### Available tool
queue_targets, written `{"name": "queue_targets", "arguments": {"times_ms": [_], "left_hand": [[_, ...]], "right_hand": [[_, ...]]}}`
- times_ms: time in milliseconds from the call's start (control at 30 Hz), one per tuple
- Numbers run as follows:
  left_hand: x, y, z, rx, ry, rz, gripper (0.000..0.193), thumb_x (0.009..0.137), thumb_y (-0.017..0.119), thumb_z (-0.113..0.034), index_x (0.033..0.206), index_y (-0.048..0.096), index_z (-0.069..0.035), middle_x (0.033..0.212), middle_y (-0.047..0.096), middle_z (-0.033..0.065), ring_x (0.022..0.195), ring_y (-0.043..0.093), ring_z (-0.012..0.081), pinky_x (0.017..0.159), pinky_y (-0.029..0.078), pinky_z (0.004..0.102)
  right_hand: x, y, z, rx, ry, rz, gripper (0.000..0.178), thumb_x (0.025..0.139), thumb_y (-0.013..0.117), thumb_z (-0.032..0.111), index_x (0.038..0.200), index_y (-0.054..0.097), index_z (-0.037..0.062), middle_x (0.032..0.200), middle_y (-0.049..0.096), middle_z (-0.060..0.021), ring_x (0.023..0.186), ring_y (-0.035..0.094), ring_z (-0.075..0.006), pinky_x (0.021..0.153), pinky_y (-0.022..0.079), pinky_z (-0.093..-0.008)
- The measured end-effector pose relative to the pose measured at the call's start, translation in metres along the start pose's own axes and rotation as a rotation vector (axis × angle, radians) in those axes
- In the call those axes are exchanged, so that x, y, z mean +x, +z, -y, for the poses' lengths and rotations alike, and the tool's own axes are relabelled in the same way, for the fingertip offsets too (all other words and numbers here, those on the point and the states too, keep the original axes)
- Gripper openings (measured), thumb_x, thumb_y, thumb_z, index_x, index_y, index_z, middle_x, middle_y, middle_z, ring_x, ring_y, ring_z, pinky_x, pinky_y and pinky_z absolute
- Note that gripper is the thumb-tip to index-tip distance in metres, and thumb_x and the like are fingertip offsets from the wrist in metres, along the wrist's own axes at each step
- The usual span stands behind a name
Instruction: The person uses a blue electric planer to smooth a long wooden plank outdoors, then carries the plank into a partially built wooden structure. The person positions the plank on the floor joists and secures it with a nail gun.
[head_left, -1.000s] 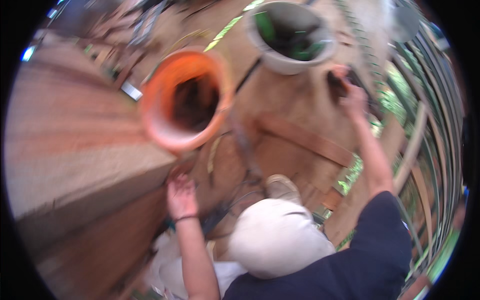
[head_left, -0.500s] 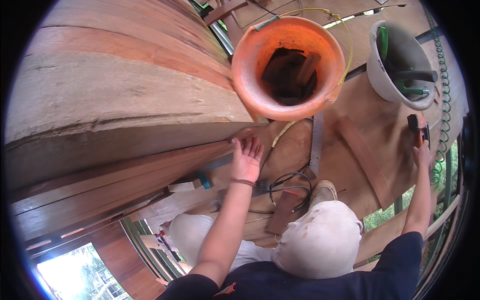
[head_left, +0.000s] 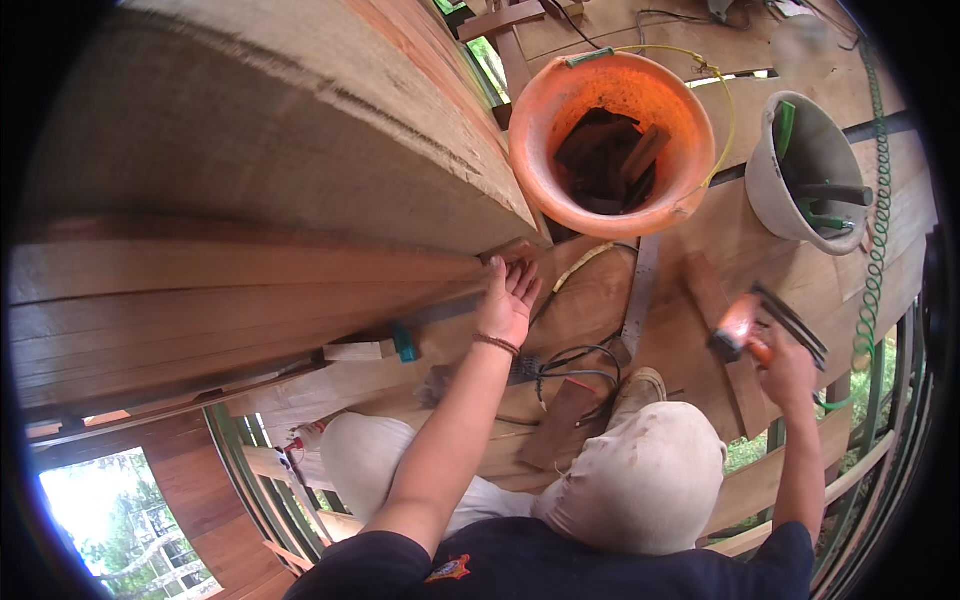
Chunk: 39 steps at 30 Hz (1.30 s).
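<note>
My left hand (head_left: pixel 510 302) is palm up with its fingers stretched out, the tips touching a small wooden block (head_left: pixel 513 250) under the lower edge of a thick wooden beam (head_left: pixel 330 130). My right hand (head_left: pixel 788 362) is closed round the grip of an orange and black nail gun (head_left: pixel 740 325), slightly blurred by motion. The tool is off the floor, over a curved strip of wood (head_left: pixel 745 395). A green coiled hose (head_left: pixel 882 190) hangs at the right and runs down toward the tool.
An orange bucket (head_left: pixel 530 150) with wood offcuts stands ahead, beside a grey bucket (head_left: pixel 762 180) holding green-handled tools. A metal ruler (head_left: pixel 637 295), a black cable (head_left: pixel 575 352) and a wood piece (head_left: pixel 560 420) lie on the plank floor. Railings (head_left: pixel 870 440) edge the right side.
My right hand has swung the nail gun leftward from the far right, toward my body. My left hand stays at the block. The view has shifted, so the buckets appear farther right.
</note>
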<state>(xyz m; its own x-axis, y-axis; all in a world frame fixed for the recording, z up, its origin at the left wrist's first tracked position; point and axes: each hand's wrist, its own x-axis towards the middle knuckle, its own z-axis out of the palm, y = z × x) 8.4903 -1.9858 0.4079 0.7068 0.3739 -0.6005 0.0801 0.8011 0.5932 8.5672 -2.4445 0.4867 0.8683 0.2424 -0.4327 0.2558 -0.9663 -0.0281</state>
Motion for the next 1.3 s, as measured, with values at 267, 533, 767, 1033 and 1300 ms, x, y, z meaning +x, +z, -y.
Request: {"name": "queue_targets", "arguments": {"times_ms": [267,533,767,1033,1300], "left_hand": [[0.001,0.002,-0.003,-0.018,-0.041,-0.018,0.046,0.087,0.079,-0.046,0.109,0.06,-0.01,0.103,0.066,0.005,0.093,0.064,0.0165,0.081,0.054,0.0318],[0.0,0.003,-0.01,-0.037,-0.066,0.07,0.031,0.089,0.078,-0.04,0.096,0.062,-0.014,0.089,0.067,0.0009,0.081,0.062,0.0138,0.07,0.051,0.0297],[0.003,0.005,-0.016,0.001,-0.119,0.085,0.032,0.09,0.077,-0.039,0.097,0.061,-0.012,0.086,0.064,0.0009,0.074,0.057,0.0128,0.063,0.047,0.0273],[0.005,0.009,-0.025,0.045,-0.144,0.055,0.021,0.098,0.068,-0.031,0.101,0.059,-0.012,0.083,0.064,0.0033,0.068,0.056,0.0122,0.057,0.046,0.0269],[0.003,0.01,-0.035,0.083,-0.17,0.084,0.022,0.101,0.064,-0.029,0.099,0.06,-0.007,0.082,0.062,0.0034,0.069,0.054,0.0121,0.058,0.046,0.0268]], "right_hand": [[0.031,0.013,0.124,-0.091,-0.679,-0.151,0.072,0.074,0.073,0.026,0.142,0.055,0.0109,0.077,0.07,-0.0065,0.071,0.067,-0.0273,0.075,0.051,-0.0386],[0.06,0.02,0.18,-0.108,-0.807,-0.284,0.067,0.073,0.074,0.026,0.137,0.059,0.0115,0.068,0.064,-0.0048,0.065,0.063,-0.0263,0.069,0.049,-0.0375],[0.073,0.025,0.198,-0.173,-0.894,-0.311,0.061,0.083,0.069,0.04,0.135,0.06,0.0101,0.063,0.064,-0.0054,0.06,0.062,-0.0262,0.065,0.047,-0.0379],[0.079,0.025,0.21,-0.225,-0.936,-0.323,0.065,0.089,0.06,0.056,0.136,0.059,0.0109,0.063,0.064,-0.0064,0.06,0.063,-0.026,0.066,0.047,-0.038],[0.085,0.022,0.219,-0.201,-0.963,-0.311,0.057,0.084,0.064,0.027,0.138,0.056,0.0113,0.066,0.065,-0.0057,0.061,0.065,-0.0241,0.067,0.049,-0.038]]}}
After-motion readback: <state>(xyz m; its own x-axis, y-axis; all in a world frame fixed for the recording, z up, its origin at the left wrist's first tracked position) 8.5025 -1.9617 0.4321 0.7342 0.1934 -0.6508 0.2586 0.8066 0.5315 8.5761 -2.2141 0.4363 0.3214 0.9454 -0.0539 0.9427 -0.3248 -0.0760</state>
